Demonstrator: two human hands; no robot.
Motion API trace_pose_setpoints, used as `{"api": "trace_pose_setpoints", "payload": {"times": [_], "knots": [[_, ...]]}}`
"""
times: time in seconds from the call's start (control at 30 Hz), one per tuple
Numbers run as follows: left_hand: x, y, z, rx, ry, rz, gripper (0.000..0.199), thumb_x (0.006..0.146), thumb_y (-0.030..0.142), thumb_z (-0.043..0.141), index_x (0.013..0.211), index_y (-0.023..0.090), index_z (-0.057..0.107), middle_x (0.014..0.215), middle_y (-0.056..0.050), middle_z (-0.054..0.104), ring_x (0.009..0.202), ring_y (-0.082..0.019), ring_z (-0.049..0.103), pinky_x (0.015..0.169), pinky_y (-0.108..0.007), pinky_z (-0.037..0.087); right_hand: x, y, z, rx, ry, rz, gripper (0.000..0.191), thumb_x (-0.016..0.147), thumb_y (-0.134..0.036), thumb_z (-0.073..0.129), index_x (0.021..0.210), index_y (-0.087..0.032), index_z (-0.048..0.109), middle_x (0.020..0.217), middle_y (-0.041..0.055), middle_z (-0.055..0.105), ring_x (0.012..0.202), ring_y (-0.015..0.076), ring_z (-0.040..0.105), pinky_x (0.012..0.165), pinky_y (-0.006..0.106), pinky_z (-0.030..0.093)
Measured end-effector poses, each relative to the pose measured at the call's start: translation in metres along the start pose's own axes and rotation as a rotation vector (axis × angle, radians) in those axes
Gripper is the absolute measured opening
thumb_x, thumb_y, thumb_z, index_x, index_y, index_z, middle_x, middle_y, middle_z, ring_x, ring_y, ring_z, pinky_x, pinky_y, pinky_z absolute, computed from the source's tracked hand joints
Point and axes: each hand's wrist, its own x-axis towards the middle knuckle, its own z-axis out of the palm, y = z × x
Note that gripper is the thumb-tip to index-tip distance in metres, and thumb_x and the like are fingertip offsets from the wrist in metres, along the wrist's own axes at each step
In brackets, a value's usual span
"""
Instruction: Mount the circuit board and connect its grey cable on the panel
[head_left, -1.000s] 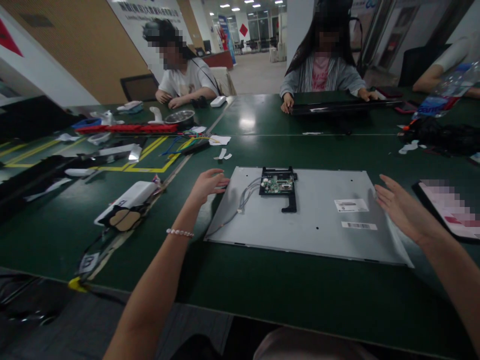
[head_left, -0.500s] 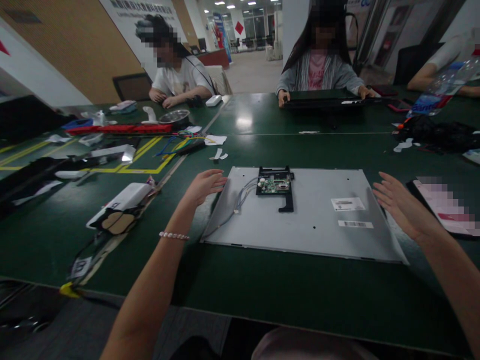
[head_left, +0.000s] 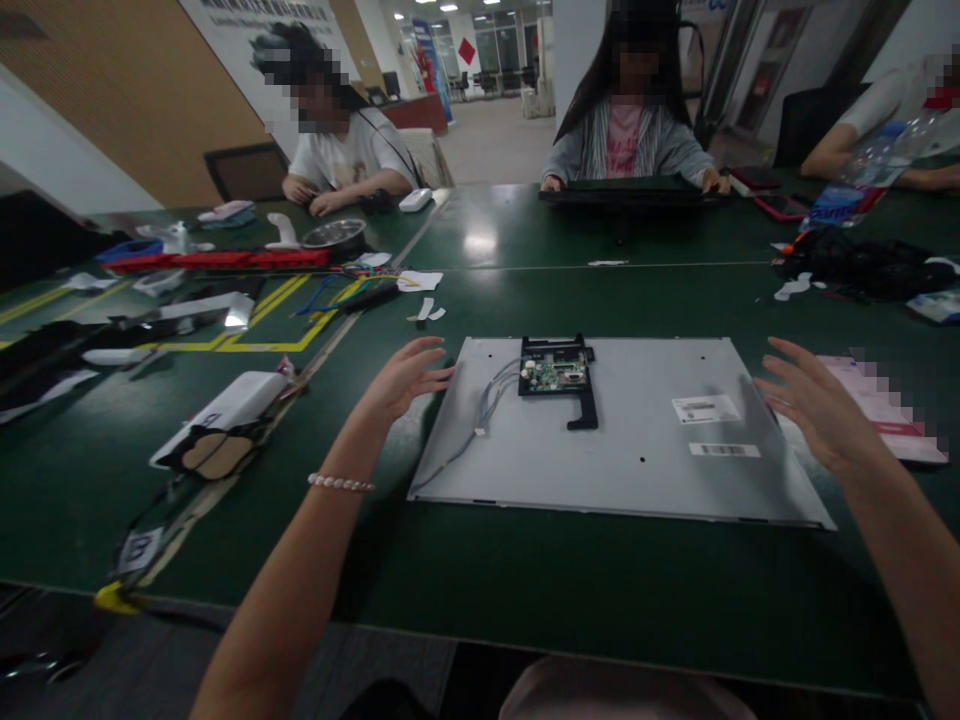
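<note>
A flat grey display panel (head_left: pixel 555 460) lies back side up on the green table before me. On its upper middle sits a black bracket (head_left: pixel 583 408) with a green circuit board (head_left: pixel 553 371). Thin grey cables (head_left: pixel 489 415) run from the board to the panel's lower left corner. My left hand (head_left: pixel 409 380) is beside the panel's left edge, fingers extended and apart; contact with the edge cannot be made out. At the right edge, my right hand (head_left: pixel 814 405) is likewise spread, holding nothing. Two white labels (head_left: pixel 705 409) are stuck on the panel's right part.
To my left lies a white power strip-like block (head_left: pixel 225 420) with a cable. Wires and a red strip (head_left: pixel 217 260) lie farther back. A pink-and-white phone-like item (head_left: pixel 885 410) is at right. Across the table, a person holds a dark screen (head_left: pixel 634 197); a bottle (head_left: pixel 855 190) leans nearby.
The view has shifted slightly to the right. My hands stay open at the panel's two sides. The person opposite has tilted the dark screen a little.
</note>
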Motion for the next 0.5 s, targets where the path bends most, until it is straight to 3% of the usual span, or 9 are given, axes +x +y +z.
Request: {"api": "trace_pose_setpoints", "payload": {"times": [0.13,0.5], "knots": [[-0.001,-0.003,0.007,-0.036,-0.054,-0.004,0.041,0.079,0.023,0.072,0.118,0.018,0.059,0.126,-0.014,0.059,0.087,-0.024,0.073,0.063,-0.027,0.063,0.0,-0.004,0.0,-0.057,0.074,0.002,0.07,0.081,-0.047,0.061,0.146,-0.03,0.043,0.152,0.012,0.042,0.133,0.0315,0.048,0.11,0.046,0.039],[-0.012,0.002,0.024,0.002,-0.069,-0.031,0.043,0.079,0.024,0.073,0.12,0.022,0.058,0.121,-0.01,0.062,0.092,-0.024,0.072,0.069,-0.029,0.061,0.014,0.011,-0.009,-0.378,0.109,-0.101,0.067,0.083,-0.052,0.058,0.146,-0.033,0.044,0.151,0.0107,0.044,0.133,0.0347,0.046,0.105,0.048,0.041]]}}
